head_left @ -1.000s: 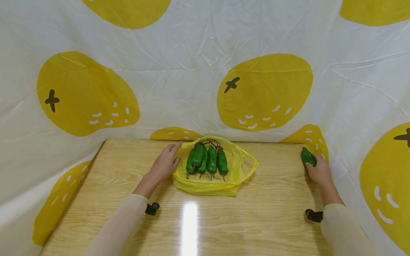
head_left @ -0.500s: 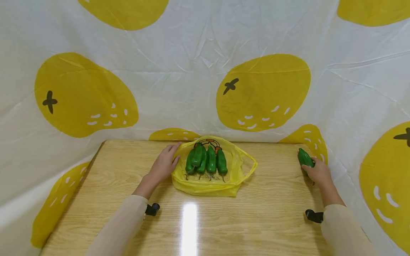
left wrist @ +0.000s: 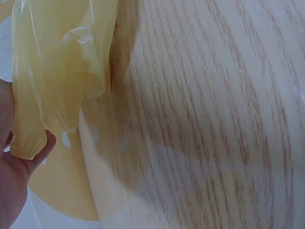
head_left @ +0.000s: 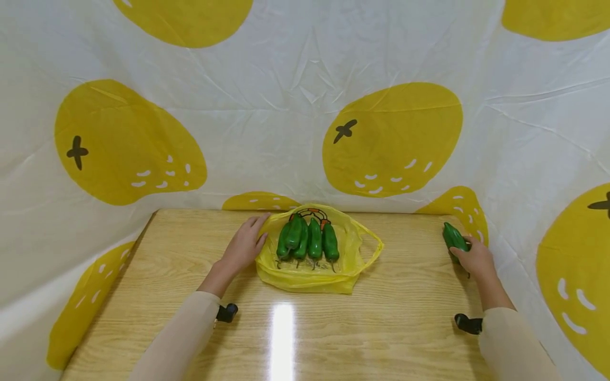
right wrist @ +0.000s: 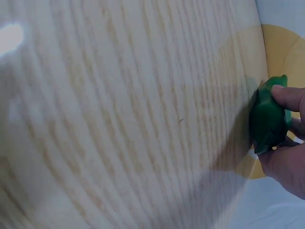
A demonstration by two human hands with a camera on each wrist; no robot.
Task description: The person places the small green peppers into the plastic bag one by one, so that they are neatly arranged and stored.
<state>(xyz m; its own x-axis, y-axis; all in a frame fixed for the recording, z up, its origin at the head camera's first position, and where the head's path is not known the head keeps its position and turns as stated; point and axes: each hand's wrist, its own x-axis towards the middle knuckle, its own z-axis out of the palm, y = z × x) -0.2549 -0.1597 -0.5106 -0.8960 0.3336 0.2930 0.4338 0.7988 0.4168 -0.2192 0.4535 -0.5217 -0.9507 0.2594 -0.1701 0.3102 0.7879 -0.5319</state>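
Note:
A yellow plastic bag (head_left: 305, 283) lies with its mouth toward me at the middle of the back of the table. Several green peppers (head_left: 315, 239) rest side by side in it, stems facing me, one on top of the others. My left hand (head_left: 242, 244) holds the bag's left edge; in the left wrist view, thumb and fingers are on either side of the thin plastic (left wrist: 62, 71). Near the back right corner, my right hand (head_left: 474, 258) grips another green pepper (head_left: 453, 236) between thumb and fingers. That pepper (right wrist: 269, 117) sits close to the tabletop in the right wrist view.
The wooden table (head_left: 395, 328) ends at a white cloth (head_left: 267, 143) printed with large yellow fruit, which hangs behind and along both sides. A loop handle (head_left: 374, 248) of the bag spreads to the right on the table.
The pepper in my right hand has shifted slightly left and turned, and its stem now shows below the hand. My left hand and the bag have stayed in place.

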